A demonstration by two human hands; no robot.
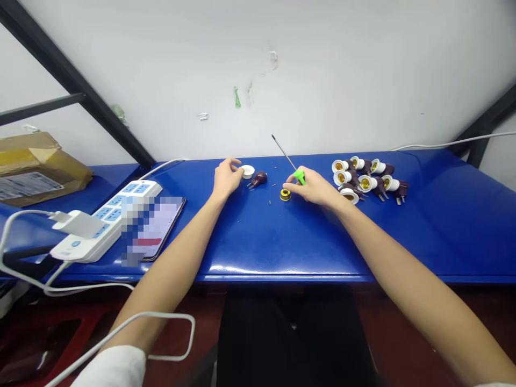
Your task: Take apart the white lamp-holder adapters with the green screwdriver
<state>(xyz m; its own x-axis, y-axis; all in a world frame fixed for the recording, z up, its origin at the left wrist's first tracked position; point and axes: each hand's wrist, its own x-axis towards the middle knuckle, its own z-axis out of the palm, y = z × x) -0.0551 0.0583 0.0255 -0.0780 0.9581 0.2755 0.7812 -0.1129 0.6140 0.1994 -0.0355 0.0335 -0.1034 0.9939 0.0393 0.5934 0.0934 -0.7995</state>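
Observation:
My left hand (228, 177) is over the blue table, its fingers apart at the left edge of a white ring-shaped lamp-socket cap (248, 172). Just right of that cap lies a dark maroon plug base (258, 179) with two metal prongs. In my right hand (310, 185) is a screwdriver (300, 176) with a green handle, its shaft slanting up and left towards the wall. The thumb and index finger of this hand are close to a round black-and-yellow socket insert (285, 194); whether they touch it I cannot tell. Small screws (273, 185) lie between the hands.
Several white-and-maroon plug-in lamp sockets (366, 184) are grouped at the right. On the left are a white power strip (108, 215) with a charger (76, 223), a phone (161, 228) and a taped cardboard box (40, 169). A white cable (169, 313) loops over my left forearm.

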